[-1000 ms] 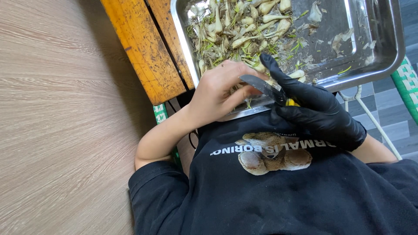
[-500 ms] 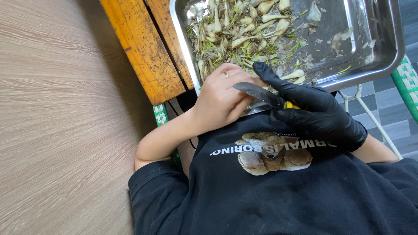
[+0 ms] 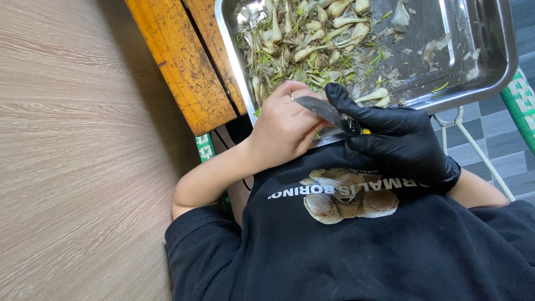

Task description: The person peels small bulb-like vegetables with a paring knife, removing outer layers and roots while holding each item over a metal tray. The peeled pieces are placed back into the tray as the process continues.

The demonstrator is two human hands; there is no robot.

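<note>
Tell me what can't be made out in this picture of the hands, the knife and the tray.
- Head view: whatever the left hand holds is hidden by its curled fingers.
- Knife handle: covered by the gloved right hand; only a yellow bit shows.
- Metal tray: its far side is cut off by the top edge.
- Small bulbs: their kind is too small to tell.

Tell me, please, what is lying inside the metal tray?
The metal tray holds a heap of pale bulbs with green stems, plus loose peelings. The left hand and gloved right hand cover the near rim.
</note>
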